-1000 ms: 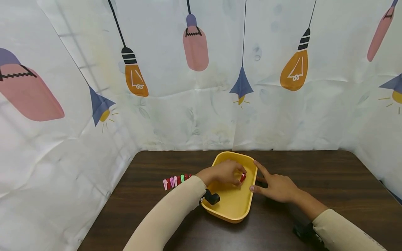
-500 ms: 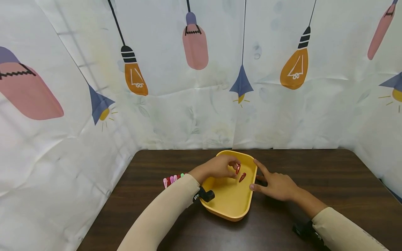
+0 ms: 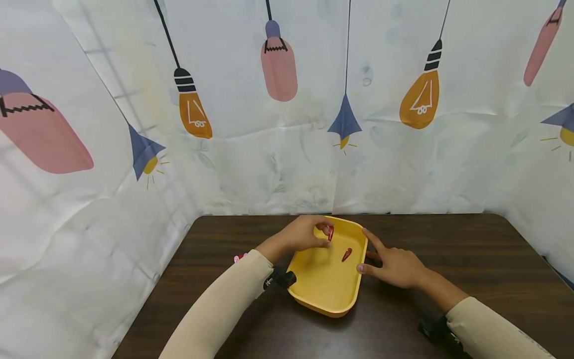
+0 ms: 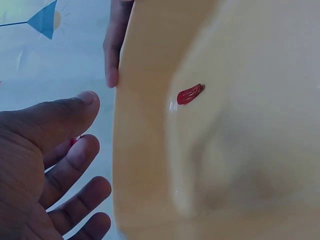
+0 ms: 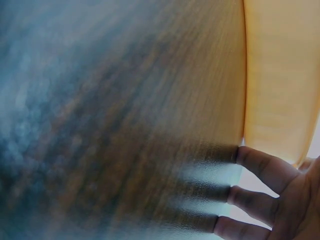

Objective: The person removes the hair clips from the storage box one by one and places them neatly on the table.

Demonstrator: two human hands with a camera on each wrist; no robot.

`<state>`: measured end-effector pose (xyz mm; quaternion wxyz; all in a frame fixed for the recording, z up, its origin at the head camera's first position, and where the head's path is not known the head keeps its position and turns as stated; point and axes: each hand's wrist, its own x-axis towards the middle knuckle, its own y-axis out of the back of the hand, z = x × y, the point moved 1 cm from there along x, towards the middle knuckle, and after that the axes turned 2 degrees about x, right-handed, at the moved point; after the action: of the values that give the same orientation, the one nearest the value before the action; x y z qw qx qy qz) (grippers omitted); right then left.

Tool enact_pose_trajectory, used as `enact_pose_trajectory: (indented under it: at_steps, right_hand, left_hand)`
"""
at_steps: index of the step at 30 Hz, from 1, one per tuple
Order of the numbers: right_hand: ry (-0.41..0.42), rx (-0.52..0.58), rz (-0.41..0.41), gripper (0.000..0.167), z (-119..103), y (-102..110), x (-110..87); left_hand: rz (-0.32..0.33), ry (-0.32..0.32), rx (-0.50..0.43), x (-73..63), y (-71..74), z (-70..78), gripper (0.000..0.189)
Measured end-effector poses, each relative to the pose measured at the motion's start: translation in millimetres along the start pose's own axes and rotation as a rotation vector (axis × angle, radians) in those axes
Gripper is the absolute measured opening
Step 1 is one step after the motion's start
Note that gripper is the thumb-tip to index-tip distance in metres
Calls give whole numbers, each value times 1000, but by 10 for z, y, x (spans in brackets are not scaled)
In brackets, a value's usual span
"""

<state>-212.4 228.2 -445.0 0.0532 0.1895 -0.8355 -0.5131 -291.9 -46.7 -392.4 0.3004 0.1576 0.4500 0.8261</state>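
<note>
A red snap hair clip [image 3: 331, 233] is pinched between the thumb and fingers of my left hand [image 3: 305, 234], above the far left part of the yellow tray [image 3: 329, 294]. In the left wrist view only a sliver of that held clip [image 4: 75, 141] shows behind the fingers. A second red hair clip [image 3: 347, 255] lies on the tray's floor near its right wall. My right hand [image 3: 399, 268] rests at the tray's right side, fingers extended, with fingertips touching the rim. Its lower fingers [image 5: 265, 167] reach down beside the tray wall in the right wrist view.
Left of the tray, a row of hair clips [image 3: 240, 258] lies on the dark wooden table [image 3: 448, 239], mostly hidden by my left sleeve [image 3: 219, 309]. A white curtain [image 3: 278, 164] with printed lamps hangs behind the table.
My left hand has picked a red hair clip up from the tray and moved left and slightly away with it. The other clip stays on the tray floor. My right hand has not moved.
</note>
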Motion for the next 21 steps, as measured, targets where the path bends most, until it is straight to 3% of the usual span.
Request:
enact_pose_trajectory:
  at_steps: [9, 21]
  right_hand:
    - [-8, 19, -3, 103, 2, 0, -5]
    - [-7, 27, -6, 103, 2, -2, -8]
  left_hand:
    - [41, 32, -42, -165, 155, -118, 52]
    - [82, 52, -66, -372, 235, -334, 53]
